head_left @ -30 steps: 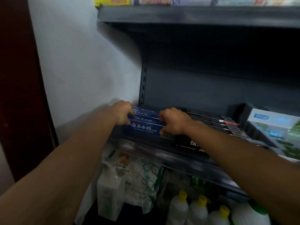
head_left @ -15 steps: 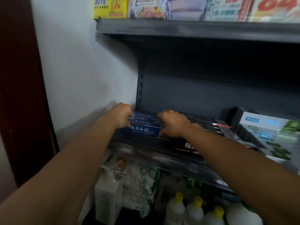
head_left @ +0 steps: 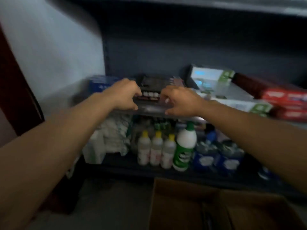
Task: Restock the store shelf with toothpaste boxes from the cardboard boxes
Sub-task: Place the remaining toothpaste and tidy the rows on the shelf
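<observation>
The frame is blurred by motion. A stack of black toothpaste boxes (head_left: 154, 83) lies on the dark shelf (head_left: 149, 110), near its front edge. My left hand (head_left: 126, 94) curls round the left end of the front black box and my right hand (head_left: 180, 101) curls round its right end, thumbs low at the shelf lip. Blue toothpaste boxes (head_left: 103, 84) lie just left of my left hand, against the wall. An open cardboard box (head_left: 191, 205) stands on the floor below; its contents are not visible.
White-and-green boxes (head_left: 214, 75) and red boxes (head_left: 282, 98) fill the shelf to the right. On the lower shelf stand yellow-capped bottles (head_left: 156, 150), a green-and-white bottle (head_left: 184, 146), blue packs (head_left: 216, 156) and white wrapped packs (head_left: 113, 136). An upper shelf (head_left: 199, 5) hangs overhead.
Both hands left the blue boxes and moved right onto the black boxes. My view swung down and right, bringing the red boxes and the cardboard box into sight.
</observation>
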`<state>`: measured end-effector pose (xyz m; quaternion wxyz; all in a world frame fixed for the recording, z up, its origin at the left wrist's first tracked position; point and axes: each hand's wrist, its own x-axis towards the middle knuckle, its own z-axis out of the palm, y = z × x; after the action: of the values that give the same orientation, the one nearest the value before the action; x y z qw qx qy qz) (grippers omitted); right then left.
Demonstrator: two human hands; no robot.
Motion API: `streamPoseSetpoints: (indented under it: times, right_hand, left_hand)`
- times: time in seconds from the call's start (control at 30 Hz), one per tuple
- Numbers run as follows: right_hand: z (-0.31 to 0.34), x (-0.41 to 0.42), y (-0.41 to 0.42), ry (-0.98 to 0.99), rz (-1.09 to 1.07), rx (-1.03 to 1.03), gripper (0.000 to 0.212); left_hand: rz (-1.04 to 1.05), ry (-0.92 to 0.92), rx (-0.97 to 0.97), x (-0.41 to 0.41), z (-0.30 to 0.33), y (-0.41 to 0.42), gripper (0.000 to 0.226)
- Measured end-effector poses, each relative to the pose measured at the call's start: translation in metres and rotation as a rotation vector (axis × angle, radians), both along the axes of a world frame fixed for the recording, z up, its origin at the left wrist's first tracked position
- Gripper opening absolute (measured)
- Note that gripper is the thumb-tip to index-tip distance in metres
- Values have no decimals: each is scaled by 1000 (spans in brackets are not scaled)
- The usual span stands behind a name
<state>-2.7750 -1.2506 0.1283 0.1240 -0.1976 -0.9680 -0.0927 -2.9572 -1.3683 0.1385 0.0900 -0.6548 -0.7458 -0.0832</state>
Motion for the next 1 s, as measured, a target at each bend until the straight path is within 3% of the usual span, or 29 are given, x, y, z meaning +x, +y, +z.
streamPoseSetpoints:
  times: [0.23,0.43,0.63,0.8,1.0]
  right_hand:
    - [-105,141,-4,-187,-55,-211,49]
    - [-221,214,14,-416,-54,-358,46]
    - [-328,230,46,-605,62,-423,41]
    - [-410,217,73,-820,154,-443,55]
    - [-488,204,86,-981,239,-315,41]
  left_hand:
    - [-210,-100,-206,129,-91,14,35]
    - [-310,-169,-468,198,-204,37,48]
    - [-296,-292,-698,217,-304,58,35]
    - [-216,-344,-805,211,-363,70,31]
    - [-218,-374,-867,197,-406,74,36]
